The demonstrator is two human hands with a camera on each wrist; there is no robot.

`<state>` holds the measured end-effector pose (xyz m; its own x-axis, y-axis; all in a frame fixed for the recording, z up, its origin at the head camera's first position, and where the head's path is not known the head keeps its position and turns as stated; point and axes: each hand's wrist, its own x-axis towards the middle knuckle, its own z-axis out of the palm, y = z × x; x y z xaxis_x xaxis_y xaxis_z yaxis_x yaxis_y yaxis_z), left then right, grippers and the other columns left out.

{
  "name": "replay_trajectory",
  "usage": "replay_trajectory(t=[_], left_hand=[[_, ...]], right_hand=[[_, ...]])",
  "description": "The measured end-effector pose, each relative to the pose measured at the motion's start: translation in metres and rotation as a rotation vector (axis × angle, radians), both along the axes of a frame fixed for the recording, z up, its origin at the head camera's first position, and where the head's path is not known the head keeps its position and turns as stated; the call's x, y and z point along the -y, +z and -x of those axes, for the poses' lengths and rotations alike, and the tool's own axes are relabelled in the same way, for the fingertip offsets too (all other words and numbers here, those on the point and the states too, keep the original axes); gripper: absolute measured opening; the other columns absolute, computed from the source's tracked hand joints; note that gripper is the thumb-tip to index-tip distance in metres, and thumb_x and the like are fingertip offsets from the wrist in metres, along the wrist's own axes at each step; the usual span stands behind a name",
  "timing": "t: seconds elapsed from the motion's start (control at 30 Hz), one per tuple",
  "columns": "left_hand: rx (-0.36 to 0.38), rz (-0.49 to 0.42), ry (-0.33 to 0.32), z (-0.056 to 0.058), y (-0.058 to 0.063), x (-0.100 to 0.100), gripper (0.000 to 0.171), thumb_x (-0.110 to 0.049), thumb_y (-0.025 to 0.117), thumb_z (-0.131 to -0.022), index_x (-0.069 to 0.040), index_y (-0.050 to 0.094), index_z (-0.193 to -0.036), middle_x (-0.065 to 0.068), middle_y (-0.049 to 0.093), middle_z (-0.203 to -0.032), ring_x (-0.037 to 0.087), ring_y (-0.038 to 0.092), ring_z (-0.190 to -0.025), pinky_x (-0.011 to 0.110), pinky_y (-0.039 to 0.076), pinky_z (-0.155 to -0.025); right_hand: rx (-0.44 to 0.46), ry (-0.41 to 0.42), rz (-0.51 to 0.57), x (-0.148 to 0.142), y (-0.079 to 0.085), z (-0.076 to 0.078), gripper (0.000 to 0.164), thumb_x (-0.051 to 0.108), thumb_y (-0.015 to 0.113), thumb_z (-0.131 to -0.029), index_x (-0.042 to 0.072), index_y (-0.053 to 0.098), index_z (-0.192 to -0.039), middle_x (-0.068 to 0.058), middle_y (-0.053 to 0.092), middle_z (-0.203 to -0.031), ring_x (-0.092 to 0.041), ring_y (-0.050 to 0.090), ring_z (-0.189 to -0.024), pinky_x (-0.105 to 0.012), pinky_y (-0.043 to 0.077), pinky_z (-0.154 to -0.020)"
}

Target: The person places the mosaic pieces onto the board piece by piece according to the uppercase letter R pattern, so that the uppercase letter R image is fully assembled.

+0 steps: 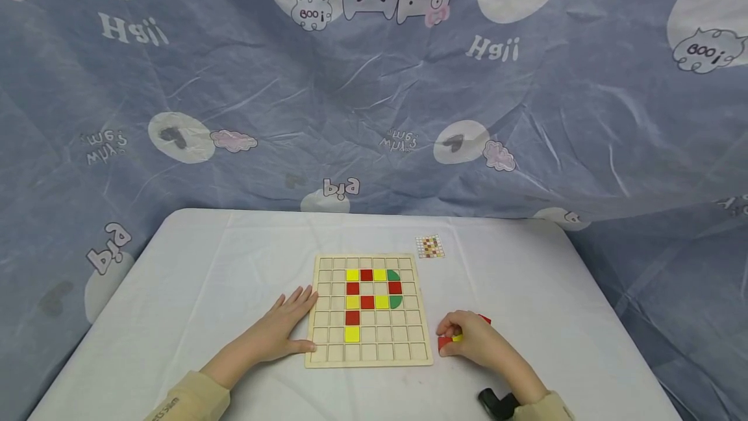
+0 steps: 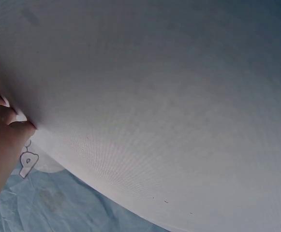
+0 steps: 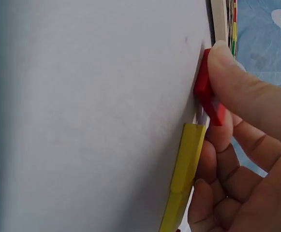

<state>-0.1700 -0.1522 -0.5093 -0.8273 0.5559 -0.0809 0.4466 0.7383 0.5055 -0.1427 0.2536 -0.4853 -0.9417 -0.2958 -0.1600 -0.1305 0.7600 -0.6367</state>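
A wooden grid board [image 1: 397,334] lies on the white table, with red, yellow and green tiles set in some of its squares. My left hand [image 1: 286,321] rests against the board's left edge, fingers spread and straight. In the left wrist view only part of that hand [image 2: 2,133] shows. To the right of the board, my right hand [image 1: 470,338] pinches a red tile [image 3: 204,79] between thumb and finger, close to the tabletop. Yellow tiles [image 3: 187,159] lie just beside those fingers. Another red piece [image 1: 485,319] is partly hidden behind the hand.
A small printed card [image 1: 430,247] with a coloured grid pattern lies beyond the board's upper right corner. A black object [image 1: 497,403] sits near the right forearm. Behind the table [image 1: 251,245] hangs a blue patterned cloth [image 1: 362,96].
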Motion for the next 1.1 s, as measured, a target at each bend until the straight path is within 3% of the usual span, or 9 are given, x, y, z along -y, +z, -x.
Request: replay_trajectory(t=[0.37, 0.67, 0.9, 1.1], left_hand=[[0.022, 0.012, 0.016, 0.0, -0.003, -0.002, 0.099, -0.054, 0.072, -0.082, -0.005, 0.028, -0.155, 0.016, 0.023, -0.163, 0.038, 0.016, -0.152, 0.062, 0.013, -0.121], [-0.002, 0.013, 0.01, 0.001, -0.004, -0.001, 0.099, -0.056, 0.071, -0.082, -0.005, 0.028, -0.155, 0.017, 0.023, -0.162, 0.038, 0.017, -0.151, 0.063, 0.015, -0.12], [0.007, 0.014, 0.008, 0.0, -0.004, -0.001, 0.098, -0.055, 0.071, -0.082, -0.005, 0.028, -0.155, 0.017, 0.022, -0.163, 0.038, 0.016, -0.152, 0.062, 0.014, -0.12], [0.011, 0.016, 0.011, 0.0, -0.002, -0.002, 0.098, -0.054, 0.071, -0.083, -0.005, 0.028, -0.155, 0.017, 0.023, -0.162, 0.038, 0.016, -0.151, 0.062, 0.014, -0.121]], right_hand=[[0.127, -0.05, 0.213, 0.003, 0.004, 0.01, 0.025, 0.024, 0.085, -0.076, 0.008, 0.068, -0.085, 0.001, 0.062, -0.075, -0.009, 0.055, -0.065, -0.018, 0.046, -0.057], [0.189, -0.028, 0.374, 0.053, 0.006, 0.008, 0.026, 0.02, 0.083, -0.08, 0.004, 0.069, -0.094, -0.001, 0.067, -0.081, -0.012, 0.06, -0.07, -0.016, 0.051, -0.063], [0.144, -0.004, 0.408, 0.099, -0.001, 0.003, 0.016, 0.013, 0.08, -0.081, 0.008, 0.07, -0.093, -0.001, 0.068, -0.082, -0.013, 0.063, -0.073, -0.016, 0.053, -0.064], [0.057, 0.052, 0.342, 0.128, -0.003, -0.001, 0.012, 0.008, 0.081, -0.079, 0.012, 0.072, -0.085, 0.006, 0.068, -0.075, -0.003, 0.061, -0.066, -0.017, 0.052, -0.062]])
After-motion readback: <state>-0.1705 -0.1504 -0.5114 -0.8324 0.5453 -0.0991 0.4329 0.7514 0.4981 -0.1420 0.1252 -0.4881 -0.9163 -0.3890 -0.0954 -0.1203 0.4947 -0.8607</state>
